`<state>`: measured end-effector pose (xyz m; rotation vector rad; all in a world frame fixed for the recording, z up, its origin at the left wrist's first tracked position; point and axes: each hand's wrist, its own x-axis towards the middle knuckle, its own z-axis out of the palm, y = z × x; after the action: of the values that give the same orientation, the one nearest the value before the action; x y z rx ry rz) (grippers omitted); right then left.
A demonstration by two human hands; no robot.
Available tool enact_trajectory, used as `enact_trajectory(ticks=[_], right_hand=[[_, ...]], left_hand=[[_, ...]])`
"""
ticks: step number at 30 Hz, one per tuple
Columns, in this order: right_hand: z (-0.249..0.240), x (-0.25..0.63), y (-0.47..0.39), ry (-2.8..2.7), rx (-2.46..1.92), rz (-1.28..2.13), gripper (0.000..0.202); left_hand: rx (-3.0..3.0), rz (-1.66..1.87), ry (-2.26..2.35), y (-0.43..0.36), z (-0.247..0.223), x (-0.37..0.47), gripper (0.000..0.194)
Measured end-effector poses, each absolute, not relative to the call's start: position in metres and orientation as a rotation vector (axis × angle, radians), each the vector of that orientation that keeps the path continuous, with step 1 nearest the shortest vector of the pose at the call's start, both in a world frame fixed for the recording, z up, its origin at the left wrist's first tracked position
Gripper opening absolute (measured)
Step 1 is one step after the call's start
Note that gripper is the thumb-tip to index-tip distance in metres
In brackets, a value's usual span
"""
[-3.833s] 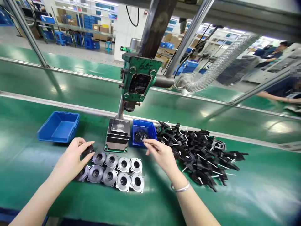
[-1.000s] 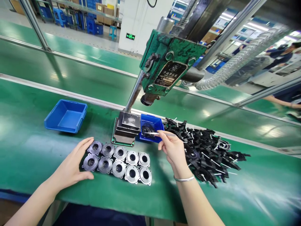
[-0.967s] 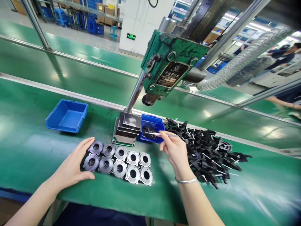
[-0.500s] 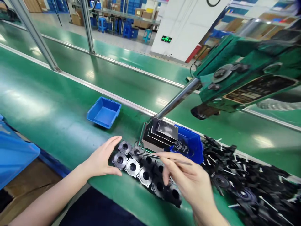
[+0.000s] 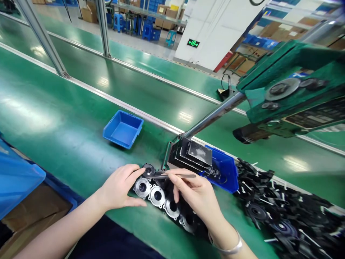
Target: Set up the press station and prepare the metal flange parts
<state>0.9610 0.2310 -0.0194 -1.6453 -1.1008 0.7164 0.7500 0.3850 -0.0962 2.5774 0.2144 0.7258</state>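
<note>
Two rows of round metal housings (image 5: 157,196) with dark centres lie on the green bench in front of me. My left hand (image 5: 121,187) is at the left end of the rows, fingers and thumb apart, with fingertips beside the far-left housing (image 5: 148,170). Metal tweezers (image 5: 185,176) are pinched in my right hand (image 5: 195,192), their tips pointing left over that far-left housing. My right hand covers part of the back row. Whether the tips touch the housing or hold anything small, I cannot tell.
Behind my right hand stand a black block (image 5: 198,153) and a blue bin (image 5: 226,172) with small rings. An empty blue bin (image 5: 124,128) sits farther left. Black parts (image 5: 285,205) are heaped right. A green press head (image 5: 291,90) overhangs the right side.
My right hand and the tweezers have moved left, from the second housing of the back row to the far-left one. The camera view has shifted slightly.
</note>
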Motion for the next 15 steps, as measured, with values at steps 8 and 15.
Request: enact_trajectory(ticks=[8, 15], right_hand=[[-0.0167, 0.9571, 0.2261, -1.349, -1.734, 0.275, 0.017], [-0.0242, 0.9582, 0.2244, -1.572, -1.667, 0.164, 0.025]], left_hand=[[2.625, 0.794, 0.164, 0.3841, -0.0924, 0.7504, 0.082], [2.640, 0.809, 0.151, 0.3837, -0.0931, 0.7505, 0.078]])
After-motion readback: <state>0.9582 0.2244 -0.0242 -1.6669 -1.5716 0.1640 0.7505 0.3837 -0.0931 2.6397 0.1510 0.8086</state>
